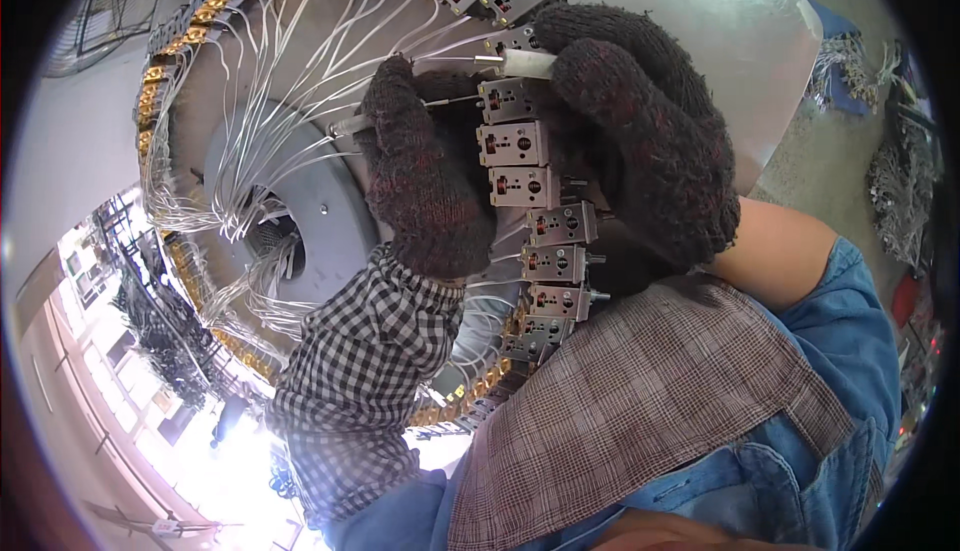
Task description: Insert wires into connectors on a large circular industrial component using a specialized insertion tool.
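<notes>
Both my hands wear dark knitted gloves. My left hand is closed, with a white wire running from its fingers to one of the small metal boxes. A pale sleeve-like piece sticks out on that hand's far left side; I cannot tell whether it is held. My right hand is wrapped round a white cylindrical tool with a metal tip, which points left just above the boxes. Lower in the row stand more metal boxes with round dials and threaded studs on their right sides. The right palm is hidden.
A large round metal disc carries the boxes and brass-coloured fittings around its rim. Many white wires fan out from a grey hub. Beyond the right hand lies a shiny metal surface. Wire bundles lie at far right.
</notes>
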The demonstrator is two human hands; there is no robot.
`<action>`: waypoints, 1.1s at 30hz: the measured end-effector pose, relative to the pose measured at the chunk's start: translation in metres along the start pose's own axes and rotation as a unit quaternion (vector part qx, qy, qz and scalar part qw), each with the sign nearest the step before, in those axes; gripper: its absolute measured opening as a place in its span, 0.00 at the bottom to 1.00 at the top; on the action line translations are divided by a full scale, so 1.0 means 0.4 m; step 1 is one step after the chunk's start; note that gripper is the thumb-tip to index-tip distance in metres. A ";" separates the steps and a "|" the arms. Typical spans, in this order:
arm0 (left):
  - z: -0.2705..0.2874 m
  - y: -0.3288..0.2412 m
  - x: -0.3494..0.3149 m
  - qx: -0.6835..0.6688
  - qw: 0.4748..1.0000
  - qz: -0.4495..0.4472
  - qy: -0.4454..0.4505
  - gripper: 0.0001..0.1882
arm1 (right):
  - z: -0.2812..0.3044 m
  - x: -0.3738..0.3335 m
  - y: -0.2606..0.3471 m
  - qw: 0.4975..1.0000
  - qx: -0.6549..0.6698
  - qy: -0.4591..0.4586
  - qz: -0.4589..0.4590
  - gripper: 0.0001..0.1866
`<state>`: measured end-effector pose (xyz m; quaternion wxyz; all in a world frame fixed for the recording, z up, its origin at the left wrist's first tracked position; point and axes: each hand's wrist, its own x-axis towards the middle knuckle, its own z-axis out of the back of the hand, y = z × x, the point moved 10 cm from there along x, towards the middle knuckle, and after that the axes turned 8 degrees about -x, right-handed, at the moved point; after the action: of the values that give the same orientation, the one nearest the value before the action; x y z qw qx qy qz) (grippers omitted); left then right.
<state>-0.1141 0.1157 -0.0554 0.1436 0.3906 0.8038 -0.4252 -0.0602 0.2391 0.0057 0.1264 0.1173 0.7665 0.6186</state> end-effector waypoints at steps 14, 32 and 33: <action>-0.044 -0.147 -0.080 0.027 0.973 -0.227 0.023 0.14 | 0.163 -0.082 -0.081 0.986 0.009 -0.035 -0.166 0.20; -0.050 -0.124 -0.089 0.063 0.969 -0.233 0.042 0.18 | 0.131 -0.072 0.002 0.981 -0.188 0.007 0.055 0.18; -0.045 -0.109 -0.071 0.019 0.974 -0.218 0.062 0.18 | 0.145 -0.074 -0.068 0.997 -0.027 -0.005 -0.078 0.18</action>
<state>-0.1265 0.1010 -0.0038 -0.0099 0.2341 0.8686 -0.4366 -0.0133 0.2770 -0.0311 0.1811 0.0572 0.7556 0.6269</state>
